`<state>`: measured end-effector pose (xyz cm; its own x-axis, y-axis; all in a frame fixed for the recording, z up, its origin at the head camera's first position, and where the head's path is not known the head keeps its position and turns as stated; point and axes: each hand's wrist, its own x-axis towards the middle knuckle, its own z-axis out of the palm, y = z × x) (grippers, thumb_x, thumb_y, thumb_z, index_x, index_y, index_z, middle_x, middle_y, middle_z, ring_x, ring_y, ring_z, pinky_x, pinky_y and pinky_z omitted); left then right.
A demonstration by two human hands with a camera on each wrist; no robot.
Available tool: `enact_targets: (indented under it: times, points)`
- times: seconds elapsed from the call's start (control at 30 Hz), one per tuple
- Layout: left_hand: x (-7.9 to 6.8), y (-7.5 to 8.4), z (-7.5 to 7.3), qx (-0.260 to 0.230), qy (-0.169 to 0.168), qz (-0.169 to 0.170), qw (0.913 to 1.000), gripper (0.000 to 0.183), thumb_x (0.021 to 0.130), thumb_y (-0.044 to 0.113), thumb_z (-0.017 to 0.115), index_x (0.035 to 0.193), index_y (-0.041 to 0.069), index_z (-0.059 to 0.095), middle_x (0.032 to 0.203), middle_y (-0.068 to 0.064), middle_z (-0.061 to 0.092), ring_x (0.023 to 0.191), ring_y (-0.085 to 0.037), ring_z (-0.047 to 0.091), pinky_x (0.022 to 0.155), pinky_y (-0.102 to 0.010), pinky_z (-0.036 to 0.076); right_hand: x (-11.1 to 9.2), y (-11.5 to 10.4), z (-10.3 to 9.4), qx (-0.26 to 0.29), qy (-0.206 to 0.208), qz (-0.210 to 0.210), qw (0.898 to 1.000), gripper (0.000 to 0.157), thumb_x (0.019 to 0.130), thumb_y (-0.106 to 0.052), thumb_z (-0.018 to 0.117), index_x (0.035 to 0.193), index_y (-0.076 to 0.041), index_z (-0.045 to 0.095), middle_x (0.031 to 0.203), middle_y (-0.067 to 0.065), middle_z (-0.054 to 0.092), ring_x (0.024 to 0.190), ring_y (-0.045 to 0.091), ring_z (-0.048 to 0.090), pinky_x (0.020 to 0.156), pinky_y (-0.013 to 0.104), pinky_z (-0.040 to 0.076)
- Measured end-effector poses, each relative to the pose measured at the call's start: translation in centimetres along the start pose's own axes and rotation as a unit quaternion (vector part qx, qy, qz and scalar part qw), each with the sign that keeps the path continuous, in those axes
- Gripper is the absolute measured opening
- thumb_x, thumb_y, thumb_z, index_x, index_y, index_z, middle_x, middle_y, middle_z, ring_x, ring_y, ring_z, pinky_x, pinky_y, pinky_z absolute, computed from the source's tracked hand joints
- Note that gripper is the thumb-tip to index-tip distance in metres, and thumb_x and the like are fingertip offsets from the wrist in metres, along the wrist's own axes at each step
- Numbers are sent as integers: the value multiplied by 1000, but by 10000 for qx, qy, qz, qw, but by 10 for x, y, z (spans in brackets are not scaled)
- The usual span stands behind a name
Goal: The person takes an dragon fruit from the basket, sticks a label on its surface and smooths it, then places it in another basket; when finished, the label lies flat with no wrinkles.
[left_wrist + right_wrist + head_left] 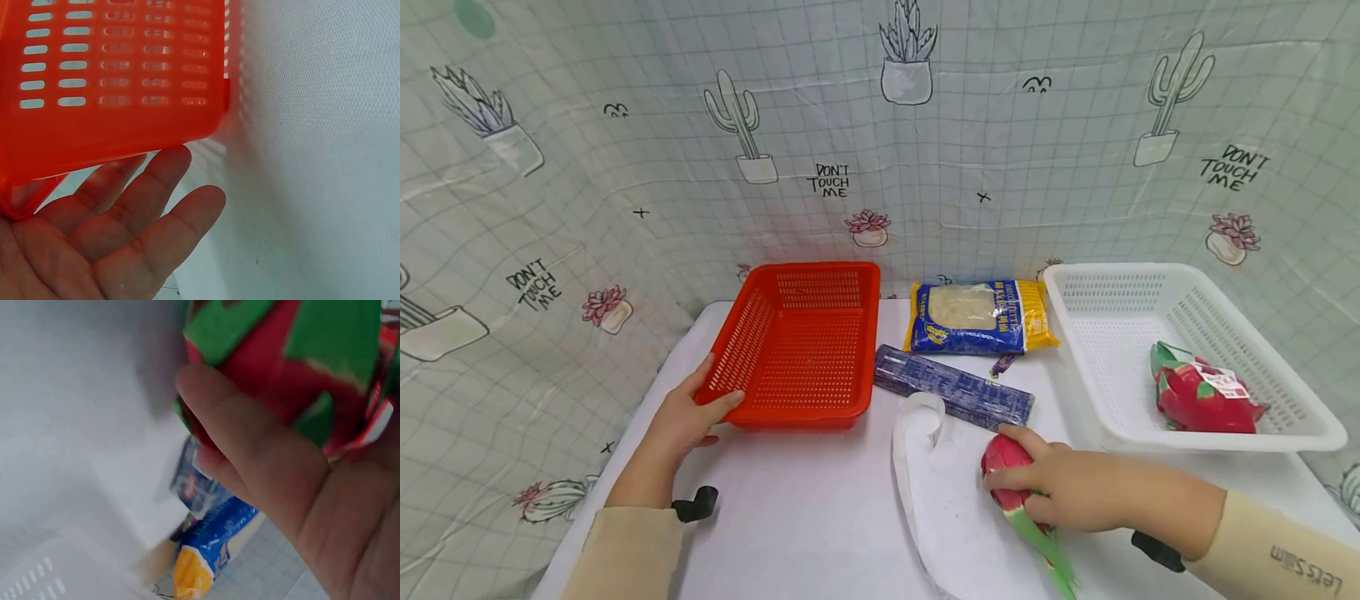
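At the near-left corner of the red plastic basket [805,421], my left hand [681,412] grips the rim, thumb over the edge. The left wrist view shows the fingers [159,172] against the basket's outside; the thumb is hidden there. My right hand [1063,487] holds a red dragon fruit [1006,454] with long green leaves, low over the white table. In the right wrist view, green scales and part of a white label show on the dragon fruit [269,356]. Another dragon fruit [1202,400] with a white tag lies in the white basket [1093,367] at right.
A blue-and-yellow food packet [973,317] lies at the back between the baskets. In front of it are a long dark blue box [951,386] and a small purple wrapped item [1002,365]. A white strap [904,475] curls across the table left of my right hand.
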<state>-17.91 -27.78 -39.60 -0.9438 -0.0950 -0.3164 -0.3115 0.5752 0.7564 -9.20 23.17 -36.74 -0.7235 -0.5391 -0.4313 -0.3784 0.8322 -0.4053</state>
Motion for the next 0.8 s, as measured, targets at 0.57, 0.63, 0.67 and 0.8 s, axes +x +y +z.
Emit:
enact_targets:
  times: [0.57,0.63,0.67,0.8]
  points:
    - [-3,-4,-2,14,13,14,10000,108,94,62,72,170,39,-3,173,-29,21,145,-49,42,95,-49,64,6,2,-2,-830,970,464,9907,75,78,-45,92,138,-11,64,133,11,60,109,28,58,89,47,60]
    - [-3,-4,-2,50,0,59,10000,109,94,63,71,170,38,-3,173,-29,21,144,-49,43,95,-49,64,8,0,-1,-906,1009,560,9892,74,79,-49,90,135,-8,64,124,7,62,101,25,58,87,46,59]
    - [-3,-3,-2,72,0,96,9999,109,95,63,71,170,38,-3,172,-30,22,144,-49,43,95,-49,64,9,-1,0,-950,1053,601,9881,73,80,-50,89,134,-7,64,122,6,63,99,25,59,86,46,58]
    - [-3,-1,-1,211,38,173,9996,107,96,62,69,171,36,-2,173,-29,23,144,-49,43,97,-51,63,11,-2,-1,-962,1128,748,9861,71,81,-48,87,133,-6,65,120,7,63,98,26,59,86,47,58]
